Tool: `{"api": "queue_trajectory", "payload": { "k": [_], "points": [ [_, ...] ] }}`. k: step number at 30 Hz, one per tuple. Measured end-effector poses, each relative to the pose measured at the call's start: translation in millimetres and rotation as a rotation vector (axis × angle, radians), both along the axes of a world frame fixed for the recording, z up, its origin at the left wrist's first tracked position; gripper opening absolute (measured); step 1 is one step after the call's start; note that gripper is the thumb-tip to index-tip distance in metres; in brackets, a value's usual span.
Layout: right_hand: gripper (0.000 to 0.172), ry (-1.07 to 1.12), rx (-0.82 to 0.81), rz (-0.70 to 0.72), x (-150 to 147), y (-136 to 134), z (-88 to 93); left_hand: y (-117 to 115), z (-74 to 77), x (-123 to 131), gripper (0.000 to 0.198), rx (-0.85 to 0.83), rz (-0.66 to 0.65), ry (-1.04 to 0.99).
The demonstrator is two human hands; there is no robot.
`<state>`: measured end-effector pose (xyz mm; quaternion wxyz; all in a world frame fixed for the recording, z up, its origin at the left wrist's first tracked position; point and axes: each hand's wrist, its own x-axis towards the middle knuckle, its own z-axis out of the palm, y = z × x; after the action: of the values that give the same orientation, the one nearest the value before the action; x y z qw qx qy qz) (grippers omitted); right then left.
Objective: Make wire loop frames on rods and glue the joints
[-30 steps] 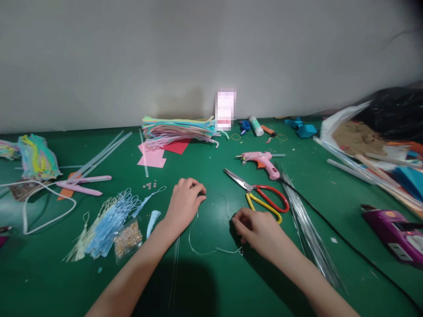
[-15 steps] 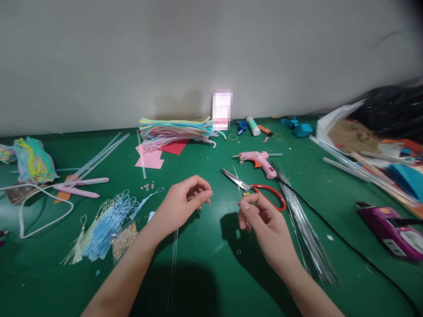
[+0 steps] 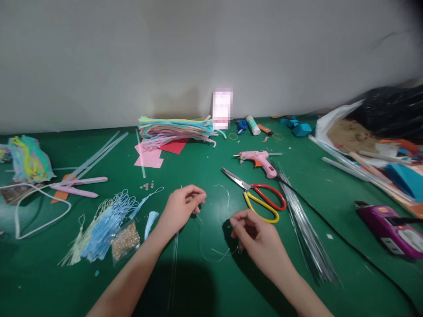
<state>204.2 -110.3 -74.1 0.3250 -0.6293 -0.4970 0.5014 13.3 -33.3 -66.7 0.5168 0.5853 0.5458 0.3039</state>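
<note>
A green table spans the frame, with a bundle of fuzzy stems at upper center. Scissors with red and yellow handles lie right of center. Below them, the right hand is curled, thumb near forefinger; whether it grips anything cannot be told. The left hand, at center, pinches thin clear thread, which curves faintly between both hands. A tiny ring sits just below the right fingers.

Bare hands, bare forearms.
</note>
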Motion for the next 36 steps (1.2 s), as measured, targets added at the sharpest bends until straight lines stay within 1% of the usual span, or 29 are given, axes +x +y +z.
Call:
{"api": "queue_trajectory", "payload": {
  "k": [2, 5, 8, 10, 11, 13, 15, 17, 20, 23, 25, 27, 28, 30, 33, 36],
  "points": [
    [0.023, 0.114, -0.001, 0.005, -2.4, 2.4, 3.0, -0.4, 5.3, 0.6, 0.018, -0.035, 0.013, -0.042],
    [0.023, 0.202, 0.000, 0.064, -6.4, 7.4, 5.2, -0.5, 10.8, 0.2, 0.024, -0.058, 0.028, -0.122],
    [0.026, 0.226, -0.038, 0.094, -8.5, 12.2, 3.8, -1.4, 13.7, -1.1, 0.026, -0.091, 0.030, -0.268],
    [0.027, 0.223, -0.058, 0.085, -8.1, 14.2, 2.4, -3.5, 14.6, -1.7, 0.023, -0.141, 0.004, -0.377],
    [0.028, 0.228, -0.057, 0.077, -7.4, 14.8, 1.9, -5.1, 14.6, -1.7, 0.025, -0.173, -0.015, -0.432],
    [0.029, 0.262, -0.015, 0.050, -5.5, 15.3, 1.8, -9.0, 13.6, -0.8, 0.038, -0.207, -0.039, -0.530],
    [0.029, 0.280, 0.075, 0.002, -3.2, 15.5, 2.5, -13.1, 11.2, 0.8, 0.048, -0.194, -0.036, -0.567],
    [0.027, 0.271, 0.158, -0.037, -0.9, 15.8, 3.4, -16.3, 8.6, 1.8, 0.048, -0.163, -0.018, -0.535],
    [0.023, 0.295, 0.207, -0.042, 3.1, 16.7, 5.7, -18.9, 8.8, 0.6, 0.047, -0.085, 0.000, -0.410],
    [0.019, 0.329, 0.241, -0.010, 6.1, 17.0, 9.1, -19.3, 17.1, -1.6, 0.048, 0.048, -0.006, -0.250],
    [0.017, 0.327, 0.256, 0.055, 5.1, 15.6, 11.1, -19.1, 25.0, -1.0, 0.045, 0.076, 0.008, -0.182],
    [0.015, 0.353, 0.240, 0.114, 0.3, 12.8, 11.8, -19.0, 31.6, 1.8, 0.035, 0.064, 0.034, -0.148],
    [0.014, 0.384, 0.221, 0.120, -3.3, 11.2, 11.6, -18.9, 33.7, 3.6, 0.030, 0.053, 0.047, -0.134],
    [0.015, 0.469, 0.170, 0.088, -11.0, 8.5, 9.6, -18.8, 34.9, 6.7, 0.027, 0.021, 0.079, -0.112],
    [0.021, 0.522, 0.075, 0.006, -17.4, 7.4, 3.4, -17.3, 29.5, 7.2, 0.025, -0.095, 0.123, -0.093],
    [0.028, 0.377, -0.011, -0.046, -13.4, 8.5, -6.0, -14.7, 18.7, 2.3, 0.025, -0.207, 0.164, -0.073]
  ]
}}
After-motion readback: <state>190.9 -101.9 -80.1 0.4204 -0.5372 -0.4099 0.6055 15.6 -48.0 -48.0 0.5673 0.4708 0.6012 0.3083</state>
